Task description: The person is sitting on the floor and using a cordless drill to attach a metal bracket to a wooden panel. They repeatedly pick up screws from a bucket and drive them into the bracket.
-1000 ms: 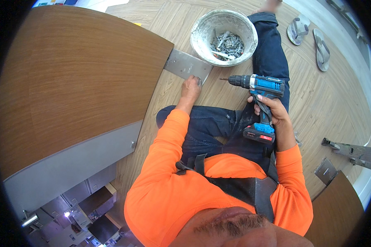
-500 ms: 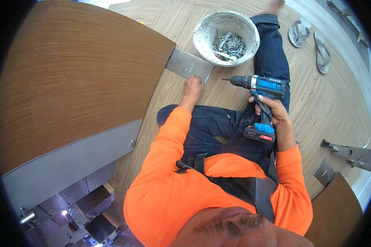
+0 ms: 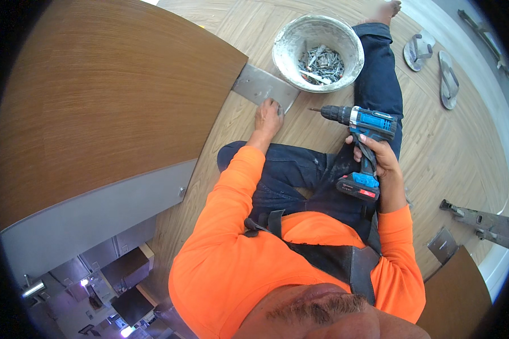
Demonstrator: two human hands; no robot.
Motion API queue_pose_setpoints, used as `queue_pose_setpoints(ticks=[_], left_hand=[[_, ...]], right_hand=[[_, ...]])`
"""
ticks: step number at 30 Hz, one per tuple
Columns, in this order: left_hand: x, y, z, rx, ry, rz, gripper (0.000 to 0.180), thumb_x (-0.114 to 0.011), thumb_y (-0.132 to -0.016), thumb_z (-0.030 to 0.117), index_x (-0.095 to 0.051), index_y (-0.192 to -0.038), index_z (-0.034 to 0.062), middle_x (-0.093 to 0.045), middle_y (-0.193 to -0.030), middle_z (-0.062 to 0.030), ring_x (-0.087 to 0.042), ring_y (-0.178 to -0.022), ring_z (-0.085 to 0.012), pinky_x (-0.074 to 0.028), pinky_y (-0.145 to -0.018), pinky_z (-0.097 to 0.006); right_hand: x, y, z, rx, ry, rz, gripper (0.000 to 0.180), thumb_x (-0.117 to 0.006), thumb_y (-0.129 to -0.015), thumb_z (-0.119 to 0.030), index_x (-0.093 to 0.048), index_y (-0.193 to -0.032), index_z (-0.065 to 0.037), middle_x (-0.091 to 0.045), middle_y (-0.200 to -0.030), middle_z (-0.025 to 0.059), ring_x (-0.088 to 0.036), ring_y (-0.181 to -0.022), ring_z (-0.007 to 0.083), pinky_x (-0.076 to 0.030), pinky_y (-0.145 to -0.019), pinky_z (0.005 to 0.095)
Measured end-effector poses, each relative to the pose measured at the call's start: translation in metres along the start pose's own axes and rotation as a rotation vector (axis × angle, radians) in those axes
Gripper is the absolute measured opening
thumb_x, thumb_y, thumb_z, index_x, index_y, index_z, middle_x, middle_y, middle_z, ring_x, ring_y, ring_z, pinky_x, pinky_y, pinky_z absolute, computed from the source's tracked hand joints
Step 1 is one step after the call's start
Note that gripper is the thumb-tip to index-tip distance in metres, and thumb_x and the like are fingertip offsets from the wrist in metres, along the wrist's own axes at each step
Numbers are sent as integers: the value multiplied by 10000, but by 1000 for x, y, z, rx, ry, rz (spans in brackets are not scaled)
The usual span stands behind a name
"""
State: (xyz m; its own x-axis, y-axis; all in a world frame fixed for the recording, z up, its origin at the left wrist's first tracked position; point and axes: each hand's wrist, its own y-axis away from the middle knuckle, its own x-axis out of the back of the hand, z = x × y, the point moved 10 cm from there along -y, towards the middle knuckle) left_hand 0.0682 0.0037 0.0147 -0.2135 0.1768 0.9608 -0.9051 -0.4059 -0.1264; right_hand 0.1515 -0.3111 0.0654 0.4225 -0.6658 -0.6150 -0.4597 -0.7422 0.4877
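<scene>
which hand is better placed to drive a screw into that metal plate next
Right, probably. The right hand already grips the blue drill, its bit pointing toward the metal plate. The left hand rests flat on the plate's edge, holding it down, so it looks better suited to steadying.

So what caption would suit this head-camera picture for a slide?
Seated on a wood floor, left hand pressing a metal plate, right hand gripping a blue cordless drill beside a bucket of screws.
</scene>
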Motion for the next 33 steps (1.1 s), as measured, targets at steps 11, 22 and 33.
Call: queue_pose_setpoints(ticks=[11, 22, 33], left_hand=[[-3, 1, -3, 25, 51, -16, 131, -659, -816, 101, -730, -899, 27, -657, -968, -177, -654, -932, -375, -539, -845, -476], [-11, 4, -16, 72, 116, -72, 230, -660, -798, 29, -760, -1002, 63, -669, -1012, -165, -665, -973, -386, -543, -857, -457], [-13, 4, -34, 266, 232, -79, 177, -705, -841, 90, -785, -998, 79, -725, -1017, -152, -688, -981, -350, -536, -897, -433]], right_hand=[[-3, 1, -2, -2, -23, -4, 389, -753, -907, -192, -614, -1214, 3, -731, -1024, 137, -655, -664, 165, -559, -581, 302], [-4, 2, -3, -2, -19, -11, 380, -736, -923, -191, -607, -1215, 15, -732, -1057, 135, -654, -685, 163, -553, -597, 303], [-4, 2, -3, -1, -41, 7, 404, -751, -913, -185, -598, -1228, 16, -730, -1054, 159, -656, -687, 171, -557, -596, 301]])
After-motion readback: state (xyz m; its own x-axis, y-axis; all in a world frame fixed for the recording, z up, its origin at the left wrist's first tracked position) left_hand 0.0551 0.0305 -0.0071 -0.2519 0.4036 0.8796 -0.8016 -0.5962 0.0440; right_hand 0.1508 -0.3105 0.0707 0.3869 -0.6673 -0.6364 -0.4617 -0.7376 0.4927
